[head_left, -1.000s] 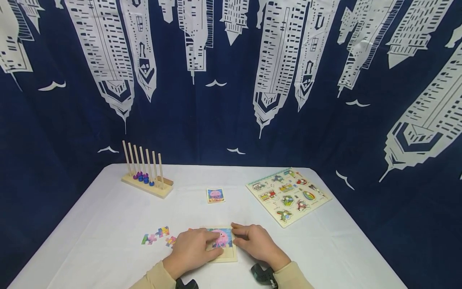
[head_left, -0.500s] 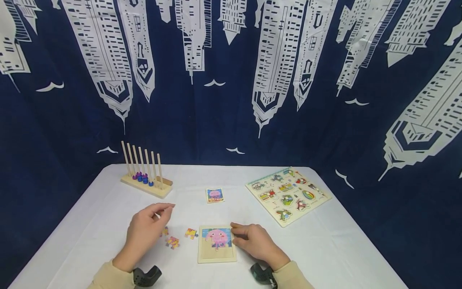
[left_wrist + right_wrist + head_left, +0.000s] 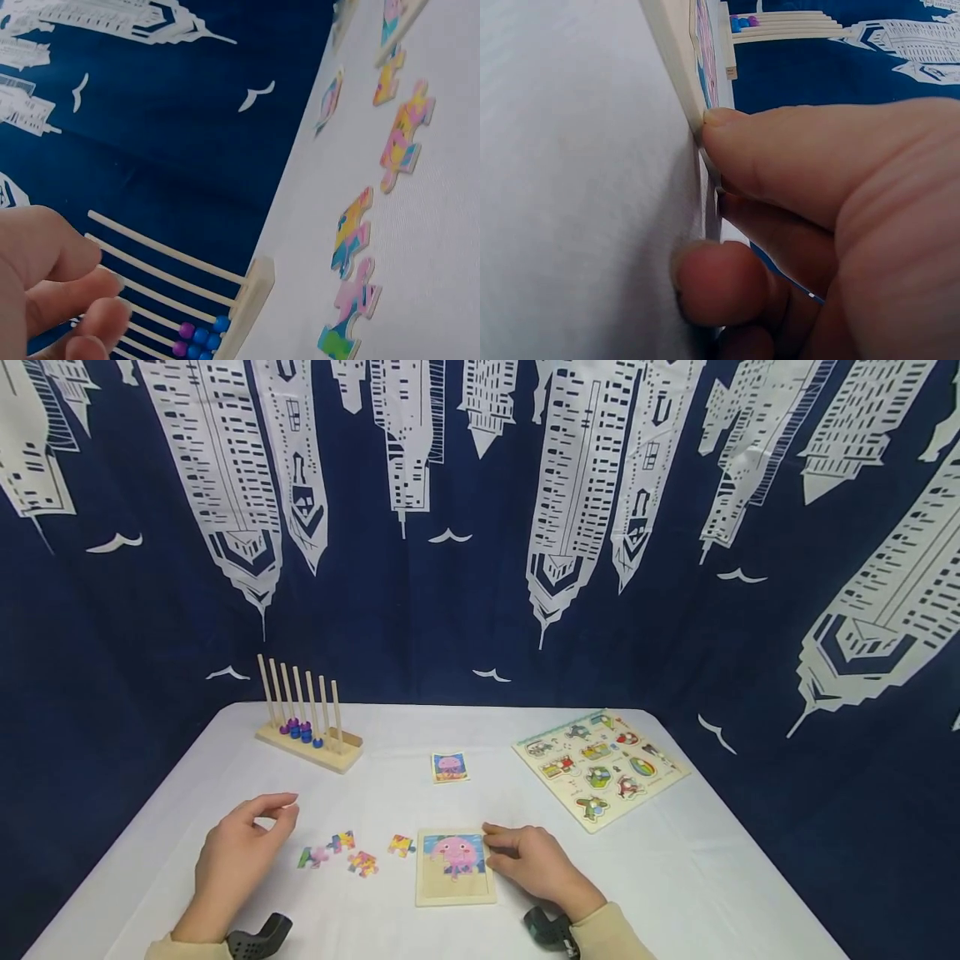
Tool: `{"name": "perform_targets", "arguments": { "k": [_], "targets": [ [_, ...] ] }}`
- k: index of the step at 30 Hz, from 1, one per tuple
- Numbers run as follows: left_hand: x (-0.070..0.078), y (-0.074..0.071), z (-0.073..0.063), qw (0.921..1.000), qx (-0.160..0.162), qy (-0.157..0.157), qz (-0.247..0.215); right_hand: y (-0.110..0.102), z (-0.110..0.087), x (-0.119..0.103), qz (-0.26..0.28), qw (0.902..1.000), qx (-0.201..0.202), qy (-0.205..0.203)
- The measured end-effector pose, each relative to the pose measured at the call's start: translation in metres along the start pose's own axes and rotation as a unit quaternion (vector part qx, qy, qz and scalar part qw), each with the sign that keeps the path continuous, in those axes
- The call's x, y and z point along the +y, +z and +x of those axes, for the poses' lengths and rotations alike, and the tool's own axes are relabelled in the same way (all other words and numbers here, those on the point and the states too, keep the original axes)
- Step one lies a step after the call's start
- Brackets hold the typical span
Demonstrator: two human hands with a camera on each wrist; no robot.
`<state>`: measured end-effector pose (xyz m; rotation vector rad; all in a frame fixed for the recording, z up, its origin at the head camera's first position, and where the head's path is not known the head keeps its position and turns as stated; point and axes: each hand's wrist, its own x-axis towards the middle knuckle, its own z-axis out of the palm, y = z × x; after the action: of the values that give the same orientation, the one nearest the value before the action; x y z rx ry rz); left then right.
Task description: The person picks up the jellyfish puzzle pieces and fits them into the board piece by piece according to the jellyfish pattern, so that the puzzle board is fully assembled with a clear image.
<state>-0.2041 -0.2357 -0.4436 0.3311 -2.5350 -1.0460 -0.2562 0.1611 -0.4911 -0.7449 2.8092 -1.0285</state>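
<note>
My left hand: at lower left of the head view, raised over the table, forearm rising from the bottom edge, fingers pointing up and right. Fingers loosely bent, thumb near the forefinger, nothing held; the left wrist view shows bare fingertips.

My right hand: right of lower centre, forearm slanting in from lower right, fingers pointing left. Holds nothing; fingertips touch the puzzle tray along its right edge. The right wrist view alone shows the contact closely: one fingertip against the pale wooden rim, other fingers bent below.

Puzzle tray: wooden, flat, lower centre. Pink cartoon creature on blue fills its upper part; bare wood below, plain only from the head.

Loose puzzle pieces: four, between left hand and tray, spread apart or nearly touching. The left wrist view adds their pale cut edges and a green corner on the lowest.

Beyond: picture card, same pink creature, centre of the frame. Peg rack, left of it, upright rods, purple and blue beads low down. Picture board, right of centre, lying askew. All on a white-covered table. Behind: navy curtain with white towers.
</note>
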Motion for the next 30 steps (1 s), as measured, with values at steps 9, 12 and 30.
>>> {"name": "perform_targets", "arguments": {
  "k": [9,12,30],
  "targets": [
    [-0.016,0.0,0.006,0.9762,-0.169,-0.004,0.136,0.004,-0.006,0.001,0.009,0.9998,-0.007,0.015],
    [-0.019,0.002,0.007,0.971,-0.191,-0.011,0.143,0.004,-0.004,0.0,0.008,0.9999,-0.004,0.011],
    [-0.024,0.012,0.002,0.9639,-0.214,-0.002,0.159,0.001,-0.004,-0.003,0.004,1.0,-0.001,0.008]
  ]
}}
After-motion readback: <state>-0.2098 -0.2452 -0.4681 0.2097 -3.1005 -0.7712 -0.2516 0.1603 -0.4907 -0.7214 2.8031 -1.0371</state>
